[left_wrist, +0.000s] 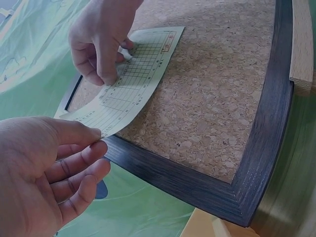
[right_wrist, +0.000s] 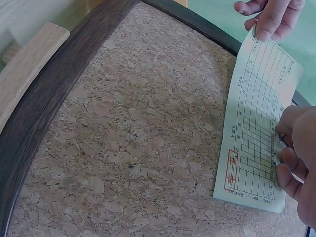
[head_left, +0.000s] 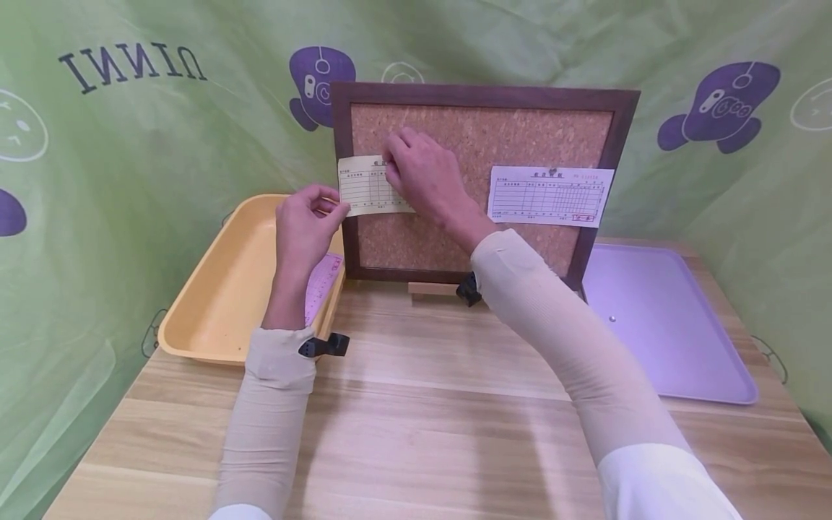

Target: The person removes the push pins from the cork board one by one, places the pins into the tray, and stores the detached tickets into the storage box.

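A pale yellow receipt slip point(head_left: 364, 189) lies across the left part of a framed cork board point(head_left: 422, 249), its left end overlapping the dark frame. My left hand point(head_left: 304, 230) pinches the slip's lower left corner between thumb and forefinger; the other fingers are loosely bent in the left wrist view. At the slip's upper edge is my right hand point(head_left: 429, 173), fingers curled against the paper. They pinch a small clear pushpin point(left_wrist: 127, 53), mostly hidden by the fingertips. The slip bows away from the cork in the left wrist view.
A white receipt point(head_left: 549, 196) is pinned at the board's right side. To the left stands a yellow tray point(head_left: 195, 318) with a pink slip point(head_left: 321, 285) at its right side. A purple tray point(head_left: 689, 339) on the right holds a small shiny pin point(head_left: 612, 318).
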Demonstrator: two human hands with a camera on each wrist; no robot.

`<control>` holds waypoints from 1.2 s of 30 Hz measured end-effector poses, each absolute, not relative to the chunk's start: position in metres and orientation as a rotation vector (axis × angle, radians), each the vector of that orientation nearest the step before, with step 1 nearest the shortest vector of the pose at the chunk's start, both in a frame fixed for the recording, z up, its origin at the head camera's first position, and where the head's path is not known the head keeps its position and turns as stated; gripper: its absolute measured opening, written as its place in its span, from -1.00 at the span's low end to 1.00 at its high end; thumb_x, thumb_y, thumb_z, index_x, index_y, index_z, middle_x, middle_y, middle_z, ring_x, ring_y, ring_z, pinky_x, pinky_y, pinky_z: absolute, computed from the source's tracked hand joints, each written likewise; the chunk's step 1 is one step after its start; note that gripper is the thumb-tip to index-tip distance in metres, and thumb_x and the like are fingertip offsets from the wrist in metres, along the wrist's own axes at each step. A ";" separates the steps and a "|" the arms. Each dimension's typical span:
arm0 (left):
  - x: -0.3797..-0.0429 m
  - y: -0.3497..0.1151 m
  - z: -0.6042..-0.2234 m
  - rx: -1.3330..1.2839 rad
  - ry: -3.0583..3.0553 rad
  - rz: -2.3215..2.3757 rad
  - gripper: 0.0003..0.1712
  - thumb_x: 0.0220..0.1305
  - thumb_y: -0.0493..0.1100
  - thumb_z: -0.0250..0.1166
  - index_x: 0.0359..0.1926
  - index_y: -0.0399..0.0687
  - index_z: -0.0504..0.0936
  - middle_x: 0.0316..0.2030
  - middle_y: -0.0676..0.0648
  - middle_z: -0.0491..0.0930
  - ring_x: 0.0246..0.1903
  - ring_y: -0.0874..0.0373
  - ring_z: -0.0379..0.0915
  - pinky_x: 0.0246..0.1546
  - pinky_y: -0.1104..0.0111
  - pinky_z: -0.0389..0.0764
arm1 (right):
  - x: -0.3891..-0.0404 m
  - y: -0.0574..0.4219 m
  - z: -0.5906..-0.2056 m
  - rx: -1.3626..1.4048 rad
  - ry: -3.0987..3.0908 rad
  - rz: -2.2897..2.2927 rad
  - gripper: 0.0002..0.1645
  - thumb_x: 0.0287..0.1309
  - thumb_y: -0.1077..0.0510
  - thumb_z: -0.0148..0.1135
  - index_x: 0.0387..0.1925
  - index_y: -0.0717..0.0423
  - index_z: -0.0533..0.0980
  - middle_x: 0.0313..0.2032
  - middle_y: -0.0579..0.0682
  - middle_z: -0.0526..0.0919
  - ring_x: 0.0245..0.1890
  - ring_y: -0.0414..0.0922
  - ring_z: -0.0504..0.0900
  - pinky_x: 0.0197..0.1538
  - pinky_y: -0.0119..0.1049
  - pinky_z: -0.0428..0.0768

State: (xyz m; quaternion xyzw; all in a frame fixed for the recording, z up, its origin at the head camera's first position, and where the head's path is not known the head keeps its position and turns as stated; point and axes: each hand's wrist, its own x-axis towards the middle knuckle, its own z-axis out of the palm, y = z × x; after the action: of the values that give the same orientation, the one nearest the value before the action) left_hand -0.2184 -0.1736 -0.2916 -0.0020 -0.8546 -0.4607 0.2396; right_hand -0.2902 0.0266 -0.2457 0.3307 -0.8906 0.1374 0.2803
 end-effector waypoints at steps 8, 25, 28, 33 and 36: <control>-0.218 -0.174 -0.292 0.000 -2.344 -1.257 -0.81 0.30 -0.20 0.41 -0.14 -0.23 0.73 -0.33 -0.17 0.73 -0.39 0.11 0.57 -0.38 0.46 0.51 | -0.290 0.027 -0.245 0.905 -2.403 0.374 -0.87 0.41 0.21 0.08 -0.20 0.12 0.56 -0.25 0.00 0.55 -0.30 -0.07 0.46 -0.32 -0.23 0.54; -0.217 -0.174 -0.293 -0.018 -2.347 -1.271 -0.81 0.30 -0.22 0.42 -0.14 -0.25 0.72 -0.33 -0.18 0.71 -0.39 0.09 0.56 -0.39 0.47 0.52 | -0.289 0.028 -0.245 0.921 -2.395 0.375 -0.84 0.46 0.19 0.07 -0.18 0.09 0.59 -0.26 -0.03 0.56 -0.29 -0.08 0.48 -0.31 -0.23 0.54; -0.216 -0.174 -0.294 -0.024 -2.348 -1.260 -0.81 0.30 -0.22 0.43 -0.14 -0.26 0.72 -0.34 -0.18 0.71 -0.40 0.10 0.55 -0.39 0.48 0.51 | -0.290 0.029 -0.246 0.928 -2.390 0.374 -0.84 0.46 0.18 0.08 -0.17 0.09 0.59 -0.26 -0.03 0.56 -0.29 -0.08 0.48 -0.30 -0.23 0.54; -0.215 -0.174 -0.294 -0.031 -2.349 -1.264 -0.81 0.31 -0.22 0.43 -0.14 -0.26 0.72 -0.35 -0.18 0.71 -0.41 0.10 0.53 -0.39 0.48 0.49 | -0.290 0.032 -0.247 0.960 -2.382 0.397 -0.84 0.45 0.19 0.09 -0.17 0.08 0.60 -0.23 -0.04 0.60 -0.24 -0.07 0.51 -0.24 -0.23 0.56; -0.214 -0.174 -0.294 -0.035 -2.351 -1.276 -0.81 0.31 -0.22 0.43 -0.14 -0.27 0.72 -0.35 -0.19 0.70 -0.41 0.10 0.53 -0.39 0.48 0.49 | -0.289 0.034 -0.248 0.972 -2.381 0.412 -0.85 0.43 0.20 0.10 -0.18 0.07 0.60 -0.21 -0.04 0.61 -0.24 -0.06 0.50 -0.24 -0.22 0.55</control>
State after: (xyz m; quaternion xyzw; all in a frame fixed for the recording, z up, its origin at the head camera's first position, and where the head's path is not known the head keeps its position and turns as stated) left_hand -0.2142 -0.1744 -0.2941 -0.0129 -0.8550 -0.4641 0.2311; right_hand -0.2891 0.0340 -0.2477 0.3598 -0.8814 0.1527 0.2653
